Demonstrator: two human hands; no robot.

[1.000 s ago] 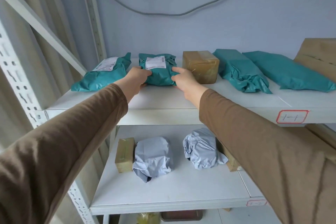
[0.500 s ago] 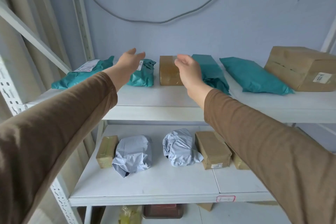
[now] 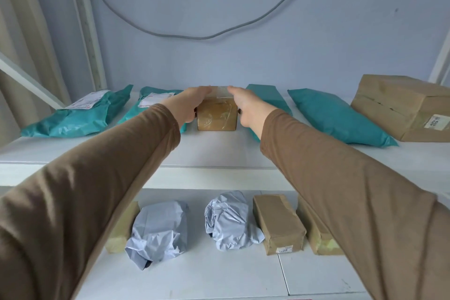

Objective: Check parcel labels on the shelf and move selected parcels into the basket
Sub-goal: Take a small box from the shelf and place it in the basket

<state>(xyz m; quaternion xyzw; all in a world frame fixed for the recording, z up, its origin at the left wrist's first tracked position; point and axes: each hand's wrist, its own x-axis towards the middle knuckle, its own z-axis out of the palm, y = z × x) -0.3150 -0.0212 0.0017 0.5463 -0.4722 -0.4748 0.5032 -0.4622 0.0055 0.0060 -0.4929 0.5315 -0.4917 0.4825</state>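
A small brown taped box (image 3: 216,114) stands on the upper shelf (image 3: 219,153). My left hand (image 3: 187,103) grips its left side and my right hand (image 3: 246,107) grips its right side, fingers reaching over its top edge. Left of it lie two teal mailer bags with white labels, one far left (image 3: 73,117) and one (image 3: 155,100) partly hidden by my left arm. To the right lie two more teal bags, one (image 3: 267,95) behind my right hand and one (image 3: 338,117) further right. No basket is in view.
A large brown box (image 3: 404,107) with a label sits at the upper shelf's right end. The lower shelf (image 3: 219,273) holds two crumpled grey bags (image 3: 158,231) (image 3: 231,219) and brown boxes (image 3: 277,224). A cable hangs across the wall behind.
My hands left the labelled teal bag, rose and shifted right, and now clasp the small brown box from both sides. The view moved right too.
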